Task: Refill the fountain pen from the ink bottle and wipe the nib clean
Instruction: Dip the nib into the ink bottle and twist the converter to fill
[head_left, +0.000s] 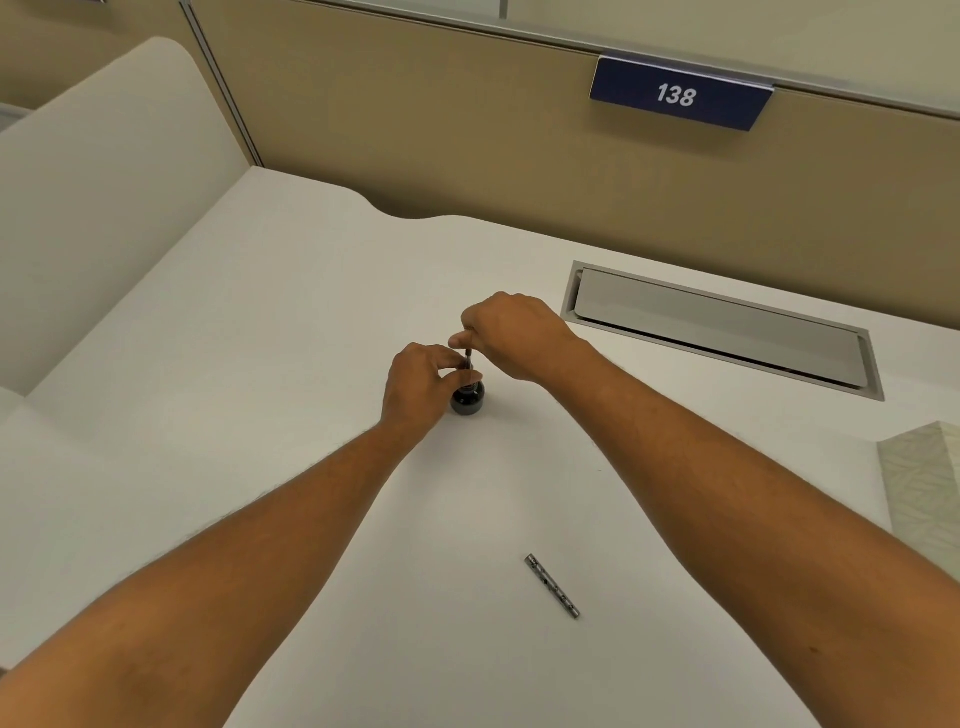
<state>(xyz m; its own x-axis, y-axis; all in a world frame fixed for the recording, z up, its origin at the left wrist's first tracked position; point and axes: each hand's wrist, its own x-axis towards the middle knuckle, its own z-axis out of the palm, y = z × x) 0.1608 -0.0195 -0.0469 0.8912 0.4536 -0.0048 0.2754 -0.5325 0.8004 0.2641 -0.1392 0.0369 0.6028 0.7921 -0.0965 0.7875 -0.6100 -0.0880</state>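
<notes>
White desk (311, 364) fills most of what I see, w/ a tan partition (467, 130) behind it and a blue "138" plate (678, 94) clipped on top. A grey cable hatch (717, 327) is set into the desk on the right, and a patterned tissue box (924, 483) sits at the right edge.

Both bare forearms reach to mid-desk. Right hand (519, 332) is closed in a pinch on the top of the pen (469, 358), which stands upright w/ its lower end down in the mouth of the ink bottle (467, 399). Left hand (421, 379) pinches narrow at the bottle's neck, or the pen's lower section, too small to tell which. The pen barrel (552, 586) lies apart, near the body, metal w/ cutouts.

Looks like the filling step: nib dipped, right fingers prob. working the converter knob. Next calls for keeping the bottle steady, lifting the pen straight up w/o dripping, then reaching for a tissue to wipe the nib.
</notes>
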